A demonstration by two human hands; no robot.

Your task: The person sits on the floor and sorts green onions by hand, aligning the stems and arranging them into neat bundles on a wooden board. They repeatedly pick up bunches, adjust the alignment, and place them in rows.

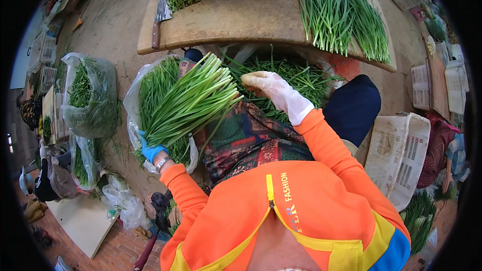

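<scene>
My left hand (152, 148), in a blue glove, grips a bunch of long green garlic chives (188, 101) by the leafy end. The pale stem ends fan out up and to the right, over the patterned apron (252, 139) on my lap. My right hand (263, 82), in a thin whitish glove, hovers just right of those stem ends, apart from them. Its fingers are curled together, and their undersides are hidden. Beneath the bunch, a plastic-lined container (131, 120) holds more greens. Loose chives (278, 71) lie in a heap beyond my right hand.
Ahead stands a wooden board (241, 19) with a cleaver (160, 20) at its left and chive bundles (339, 19) at its right and back. A bagged heap of greens (90, 94) is at left, a white plastic crate (395, 158) at right. Other people (56, 177) are further off.
</scene>
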